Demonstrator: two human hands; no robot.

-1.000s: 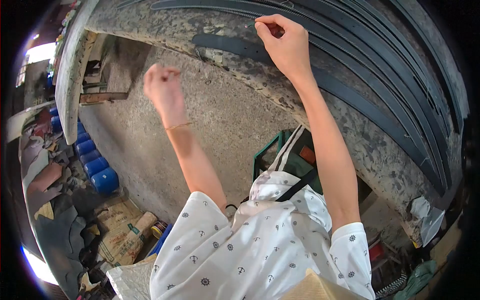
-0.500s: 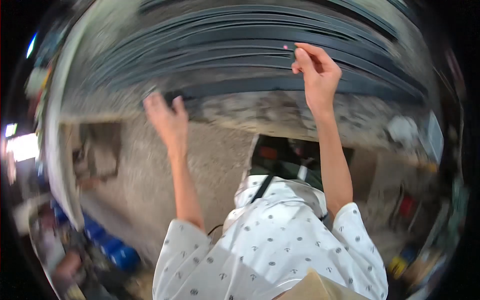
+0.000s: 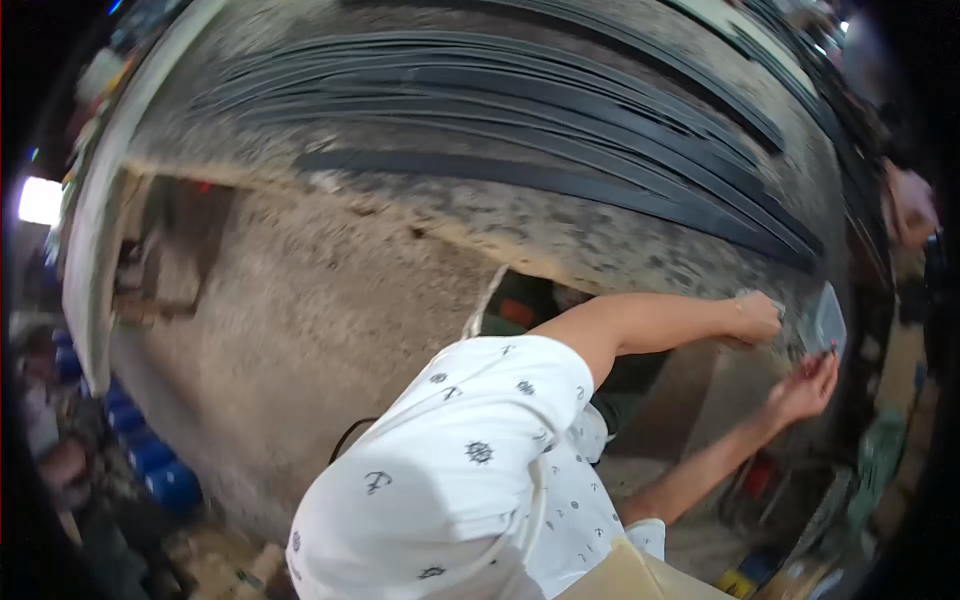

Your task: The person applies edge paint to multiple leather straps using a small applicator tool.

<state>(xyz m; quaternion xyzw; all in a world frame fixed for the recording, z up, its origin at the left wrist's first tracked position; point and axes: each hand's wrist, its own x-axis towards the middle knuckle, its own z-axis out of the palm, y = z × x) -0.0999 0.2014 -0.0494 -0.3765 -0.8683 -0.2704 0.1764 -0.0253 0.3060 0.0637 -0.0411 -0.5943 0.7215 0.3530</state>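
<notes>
My left hand [image 3: 758, 318] reaches across to the right edge of the speckled work surface. Its fingers are closed around something whitish that I cannot make out. Just below it, my right hand [image 3: 808, 388] is raised with curled fingers at the lower edge of a clear plastic container [image 3: 826, 318]. Small reddish bits show at those fingertips, too small to name. Whether the right hand grips the container cannot be seen. Long dark flat strips [image 3: 560, 130] lie across the work surface, away from both hands. One separate strip [image 3: 450, 168] lies nearest the front edge.
The worn work surface [image 3: 640, 235] has a rough front edge, with a pale raised rim [image 3: 95, 270] at the left. Blue rounded containers [image 3: 172, 485] stand low at the left. A red item [image 3: 757, 475] and a yellow item [image 3: 735, 583] sit below on the right.
Both hands have left the dark strips and moved right and toward me, to the clear container. My left arm now crosses in front of my body, and the view has turned.
</notes>
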